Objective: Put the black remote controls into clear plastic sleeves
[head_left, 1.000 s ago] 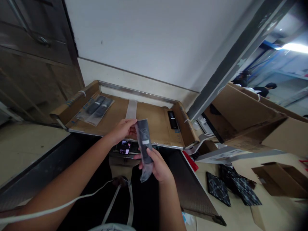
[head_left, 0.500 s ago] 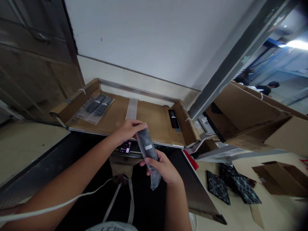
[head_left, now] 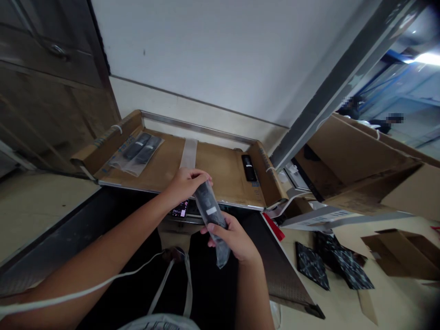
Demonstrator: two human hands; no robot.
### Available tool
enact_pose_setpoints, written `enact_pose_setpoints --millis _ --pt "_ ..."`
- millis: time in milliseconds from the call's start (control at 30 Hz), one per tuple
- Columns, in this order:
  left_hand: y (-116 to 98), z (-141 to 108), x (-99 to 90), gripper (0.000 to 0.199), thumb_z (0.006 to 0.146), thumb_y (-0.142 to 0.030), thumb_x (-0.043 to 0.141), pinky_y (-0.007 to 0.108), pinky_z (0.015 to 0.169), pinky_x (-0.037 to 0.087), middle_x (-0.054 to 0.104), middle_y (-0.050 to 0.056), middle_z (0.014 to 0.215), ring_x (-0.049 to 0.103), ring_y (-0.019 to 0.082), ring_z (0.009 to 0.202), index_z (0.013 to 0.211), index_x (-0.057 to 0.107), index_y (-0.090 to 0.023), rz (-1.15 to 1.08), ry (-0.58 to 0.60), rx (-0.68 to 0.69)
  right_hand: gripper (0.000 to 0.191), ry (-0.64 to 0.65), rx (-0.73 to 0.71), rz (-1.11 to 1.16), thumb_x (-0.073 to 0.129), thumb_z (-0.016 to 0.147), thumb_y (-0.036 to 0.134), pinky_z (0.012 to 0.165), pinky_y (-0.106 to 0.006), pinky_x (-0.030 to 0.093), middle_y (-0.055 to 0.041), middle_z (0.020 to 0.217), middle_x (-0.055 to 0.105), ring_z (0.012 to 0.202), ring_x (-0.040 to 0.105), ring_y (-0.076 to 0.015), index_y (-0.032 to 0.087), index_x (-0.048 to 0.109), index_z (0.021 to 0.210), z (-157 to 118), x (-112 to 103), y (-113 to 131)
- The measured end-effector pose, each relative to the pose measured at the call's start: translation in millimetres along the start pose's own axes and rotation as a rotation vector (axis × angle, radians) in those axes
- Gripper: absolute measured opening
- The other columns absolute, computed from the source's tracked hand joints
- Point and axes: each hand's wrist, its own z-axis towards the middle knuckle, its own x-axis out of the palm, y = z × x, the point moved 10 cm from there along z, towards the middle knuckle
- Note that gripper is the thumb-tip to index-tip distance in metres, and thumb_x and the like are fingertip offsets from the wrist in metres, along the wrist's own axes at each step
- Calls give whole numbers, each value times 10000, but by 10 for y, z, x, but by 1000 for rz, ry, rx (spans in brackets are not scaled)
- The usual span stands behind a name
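Between my hands, in front of the cardboard-lined tray [head_left: 220, 176], is a dark elongated item in a clear plastic bag [head_left: 209, 205], with a small white label on it. My left hand [head_left: 190, 181] pinches the upper end of the bag. Lower down, my right hand [head_left: 231, 236] wraps round the bagged item, thumb on top. The bag's lower tip hangs below my right hand. Two similar dark items in clear bags [head_left: 137, 151] lie at the tray's left. An unbagged black item with a white label [head_left: 248, 168] lies at the right.
A large open cardboard box [head_left: 360, 160] stands to the right. On the floor lie dark patterned packages [head_left: 311, 265] and another box [head_left: 405, 252]. A lit phone [head_left: 180, 209] rests below the tray edge. A white cord [head_left: 103, 285] crosses my left arm. Two people are in the background.
Both hands keep hold of the bagged item in nearly the same pose. The view has shifted very slightly.
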Motion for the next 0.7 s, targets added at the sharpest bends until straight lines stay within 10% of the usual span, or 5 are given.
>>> enact_pose_setpoints --millis 400,700 --pt "181 -28 47 362 791 -479 712 284 654 542 763 100 990 695 189 797 982 729 -173 -142 89 -128 504 124 19 66 644 848 600 522 -264 545 -140 988 745 667 721 -198 153 599 1076 -47 156 -54" --pt "429 89 -211 280 732 -411 765 253 576 492 767 85 848 637 144 627 840 755 -153 -79 -60 -148 511 -33 3 -142 568 875 652 496 -224 382 10 589 577 502 490 -102 163 622 740 -30 -67 -59"
